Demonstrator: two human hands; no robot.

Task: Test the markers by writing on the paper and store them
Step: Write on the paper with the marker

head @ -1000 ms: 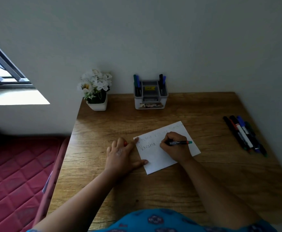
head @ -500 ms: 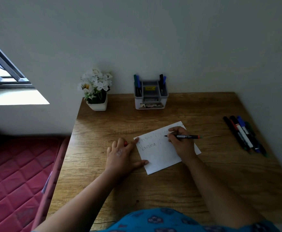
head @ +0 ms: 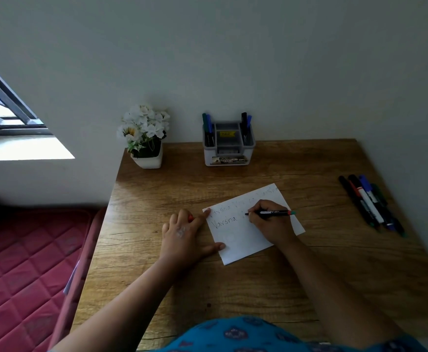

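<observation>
At the far left a barred window (head: 1, 107) lets in light above a pale sill, and below it lies a red quilted mattress (head: 17, 262) beside the wooden counter (head: 309, 275). On the counter's back left corner stands a white pot of white flowers (head: 145, 138), against the wall. To its right, also at the back edge, sits a grey organiser (head: 229, 146) with markers standing upright in its left and right compartments.

Nearer the person, the left hand (head: 186, 237) lies flat on the counter with fingers spread, its forefinger and thumb touching the left edge of the paper (head: 240, 240) and pinning it; a small red thing shows under the fingers, too hidden to identify. The paper lies tilted in the middle of the counter, with handwriting in two lines across its upper part. The right hand (head: 268, 222) rests on the paper, fingers curled round a black marker (head: 271, 212) with a green end, its tip touching the sheet just after the written word on the second line.

Well apart, at the counter's right edge, a loose group of markers (head: 371, 204) lies side by side, pointing roughly towards the back wall: black, red, blue and green among them.
</observation>
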